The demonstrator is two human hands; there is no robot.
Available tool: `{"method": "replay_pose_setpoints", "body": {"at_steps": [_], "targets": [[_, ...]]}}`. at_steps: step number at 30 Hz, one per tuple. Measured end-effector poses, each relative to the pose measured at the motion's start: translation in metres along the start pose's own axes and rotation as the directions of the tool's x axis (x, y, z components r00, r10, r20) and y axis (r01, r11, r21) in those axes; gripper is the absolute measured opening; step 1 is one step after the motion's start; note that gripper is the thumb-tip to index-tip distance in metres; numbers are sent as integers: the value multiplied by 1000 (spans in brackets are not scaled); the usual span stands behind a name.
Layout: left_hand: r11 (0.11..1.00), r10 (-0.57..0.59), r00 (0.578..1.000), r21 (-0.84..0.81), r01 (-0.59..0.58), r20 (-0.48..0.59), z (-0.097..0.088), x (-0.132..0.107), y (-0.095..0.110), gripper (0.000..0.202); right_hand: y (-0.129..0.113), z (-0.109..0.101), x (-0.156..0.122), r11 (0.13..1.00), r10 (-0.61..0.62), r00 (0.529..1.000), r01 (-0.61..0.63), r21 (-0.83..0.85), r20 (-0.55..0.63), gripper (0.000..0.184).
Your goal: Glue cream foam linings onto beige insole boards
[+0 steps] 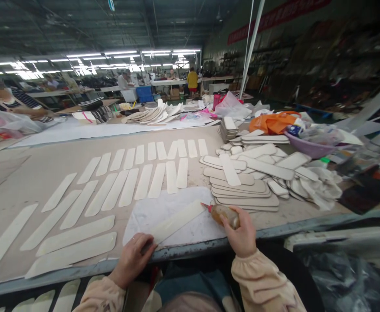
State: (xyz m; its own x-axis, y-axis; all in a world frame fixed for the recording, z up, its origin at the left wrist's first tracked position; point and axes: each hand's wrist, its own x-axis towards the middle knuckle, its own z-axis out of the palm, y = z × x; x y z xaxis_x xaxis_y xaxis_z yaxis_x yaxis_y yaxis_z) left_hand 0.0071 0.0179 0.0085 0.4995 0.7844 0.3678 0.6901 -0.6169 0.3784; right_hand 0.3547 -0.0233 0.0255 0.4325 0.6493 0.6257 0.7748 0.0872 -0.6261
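Strip (177,222) lies slantwise on a white sheet (151,210) at the table (30,173) edge, its near end pinned by the left hand (134,256) with fingers pressed together, steadying it for the glue bottle (224,213) clasped in the right hand's (242,237) curled fingers

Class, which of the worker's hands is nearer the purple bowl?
Right. The right hand, gripping a bottle, sits below-left of the purple bowl; the left hand lies farther left.
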Motion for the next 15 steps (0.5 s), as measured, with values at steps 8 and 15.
{"method": "replay_pose_setpoints", "body": {"at_steps": [8,15], "targets": [[999,-37,999,-23,37,-7,-1,3,1,14,-5,-19,-8,1000,1,1000,-1,-5,24,31],[990,-135,990,-43,137,33,-2,2,0,20,-30,-9,-22,989,-28,982,1,146,187,29]]}}
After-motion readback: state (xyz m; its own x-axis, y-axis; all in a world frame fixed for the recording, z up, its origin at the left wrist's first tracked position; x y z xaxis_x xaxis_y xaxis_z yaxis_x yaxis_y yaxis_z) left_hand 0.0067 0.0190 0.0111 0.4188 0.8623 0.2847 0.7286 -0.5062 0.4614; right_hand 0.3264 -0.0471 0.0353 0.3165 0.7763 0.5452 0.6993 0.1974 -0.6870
